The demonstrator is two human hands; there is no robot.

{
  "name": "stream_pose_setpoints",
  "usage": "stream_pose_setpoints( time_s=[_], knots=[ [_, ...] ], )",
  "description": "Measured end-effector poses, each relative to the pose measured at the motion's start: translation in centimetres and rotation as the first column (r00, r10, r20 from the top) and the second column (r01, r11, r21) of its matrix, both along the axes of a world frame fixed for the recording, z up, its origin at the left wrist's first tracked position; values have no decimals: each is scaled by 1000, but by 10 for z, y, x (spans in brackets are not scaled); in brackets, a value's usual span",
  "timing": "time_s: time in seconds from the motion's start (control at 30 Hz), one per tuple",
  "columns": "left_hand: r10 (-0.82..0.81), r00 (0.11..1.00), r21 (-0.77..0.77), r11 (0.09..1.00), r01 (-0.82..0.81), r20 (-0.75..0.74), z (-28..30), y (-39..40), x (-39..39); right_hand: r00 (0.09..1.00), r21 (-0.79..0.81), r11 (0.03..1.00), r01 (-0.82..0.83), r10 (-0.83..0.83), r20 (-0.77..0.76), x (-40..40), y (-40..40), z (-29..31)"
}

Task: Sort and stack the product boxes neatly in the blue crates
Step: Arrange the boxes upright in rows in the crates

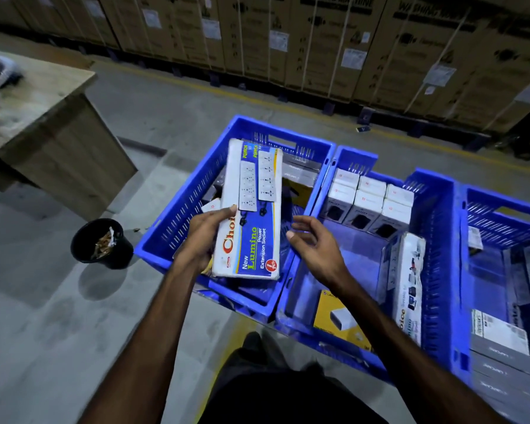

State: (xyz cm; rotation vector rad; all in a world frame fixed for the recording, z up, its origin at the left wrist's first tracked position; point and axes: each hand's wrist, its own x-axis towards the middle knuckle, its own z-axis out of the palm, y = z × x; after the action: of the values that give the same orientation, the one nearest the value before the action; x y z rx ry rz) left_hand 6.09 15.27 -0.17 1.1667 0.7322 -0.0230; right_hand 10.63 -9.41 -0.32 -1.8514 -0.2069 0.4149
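In the middle of the frame, the left hand [207,237] grips a long white and blue box [250,209] over the left blue crate [178,215]. The right hand [314,246] floats beside it, fingers loose and holding nothing.

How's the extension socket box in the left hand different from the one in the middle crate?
The held box is gripped by the left hand above the left crate, face up. The crate box stands on edge against the middle crate wall, untouched. Both are long, white-and-blue packs.
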Motion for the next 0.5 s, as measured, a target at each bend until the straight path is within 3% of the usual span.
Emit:
stream_pose_setpoints(
  time_s=[0.1,0.17,0.37,0.5],
  knots=[
    [3,999,-289,957,11,49,9,-2,-4,999,9,1000,-26,26,-26,-7,6,16],
    [1,995,-378,925,37,100,18,-10,-3,999,13,999,-38,38,-28,-14,10,32],
    [65,989,-415,910,-4,134,19,-47,23,997,-31,1000,-2,4,71,-40,17,81],
    [-113,972,-371,910,184,204,29,-90,51,967,-89,967,237,-227,115,-34,-2,90]
  ],
)
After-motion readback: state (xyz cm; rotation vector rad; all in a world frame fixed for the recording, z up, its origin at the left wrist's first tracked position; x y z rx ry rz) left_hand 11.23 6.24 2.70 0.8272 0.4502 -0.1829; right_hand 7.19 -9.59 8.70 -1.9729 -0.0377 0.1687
